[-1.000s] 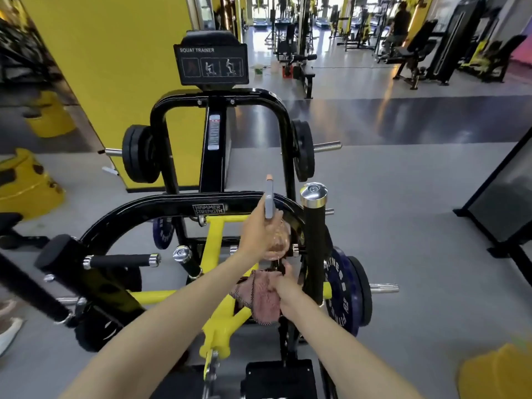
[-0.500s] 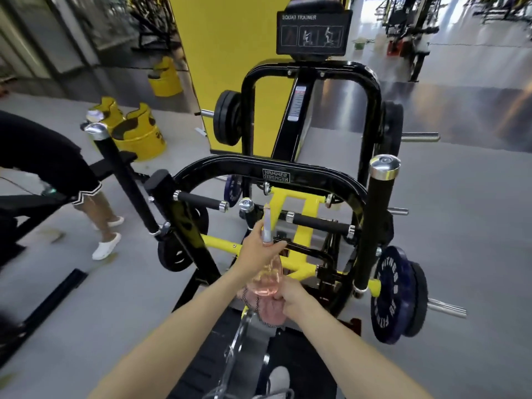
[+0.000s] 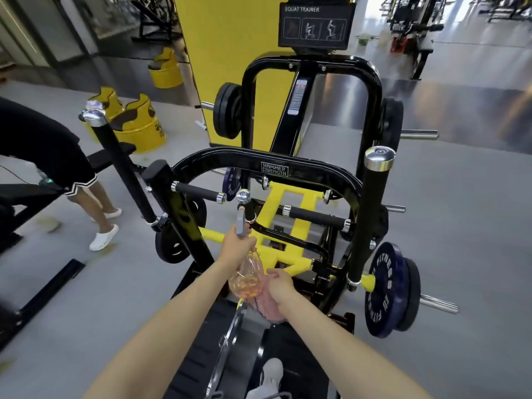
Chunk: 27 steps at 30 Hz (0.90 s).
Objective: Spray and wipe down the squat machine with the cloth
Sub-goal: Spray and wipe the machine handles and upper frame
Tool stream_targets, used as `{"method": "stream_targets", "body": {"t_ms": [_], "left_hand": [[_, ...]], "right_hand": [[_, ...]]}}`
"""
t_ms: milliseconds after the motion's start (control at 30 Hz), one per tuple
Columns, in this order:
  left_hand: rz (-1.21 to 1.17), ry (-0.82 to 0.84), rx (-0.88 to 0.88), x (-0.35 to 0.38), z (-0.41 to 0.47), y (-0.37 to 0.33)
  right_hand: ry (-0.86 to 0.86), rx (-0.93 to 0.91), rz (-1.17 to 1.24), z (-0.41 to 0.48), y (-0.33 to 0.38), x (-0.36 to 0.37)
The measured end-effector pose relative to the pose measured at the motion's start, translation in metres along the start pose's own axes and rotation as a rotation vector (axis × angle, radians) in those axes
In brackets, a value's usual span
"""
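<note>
Squat machine (image 3: 274,169) stood directly ahead as the left hand (image 3: 237,249) gripped the spray bottle (image 3: 248,279), the right hand (image 3: 280,287) clutching the cloth (image 3: 269,309) just beside it; short, close bursts would likely serve best.

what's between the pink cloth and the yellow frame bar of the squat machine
Nothing visible: the pink cloth in the right hand faces the yellow frame bar; the clear spray bottle sits beside it.
</note>
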State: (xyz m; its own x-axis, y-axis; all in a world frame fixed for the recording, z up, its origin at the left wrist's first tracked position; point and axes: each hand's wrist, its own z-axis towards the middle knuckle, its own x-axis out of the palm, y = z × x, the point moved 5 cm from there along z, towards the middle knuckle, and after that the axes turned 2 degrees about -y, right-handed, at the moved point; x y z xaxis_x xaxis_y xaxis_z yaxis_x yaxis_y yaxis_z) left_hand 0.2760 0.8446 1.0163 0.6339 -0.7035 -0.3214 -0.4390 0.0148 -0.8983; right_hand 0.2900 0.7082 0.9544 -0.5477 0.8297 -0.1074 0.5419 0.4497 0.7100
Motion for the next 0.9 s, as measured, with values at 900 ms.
{"method": "stream_targets", "body": {"t_ms": [900], "left_hand": [[0.275, 0.219, -0.08, 0.031, 0.027, 0.034]], "right_hand": [[-0.118, -0.092, -0.036, 0.04, 0.002, -0.043]]}}
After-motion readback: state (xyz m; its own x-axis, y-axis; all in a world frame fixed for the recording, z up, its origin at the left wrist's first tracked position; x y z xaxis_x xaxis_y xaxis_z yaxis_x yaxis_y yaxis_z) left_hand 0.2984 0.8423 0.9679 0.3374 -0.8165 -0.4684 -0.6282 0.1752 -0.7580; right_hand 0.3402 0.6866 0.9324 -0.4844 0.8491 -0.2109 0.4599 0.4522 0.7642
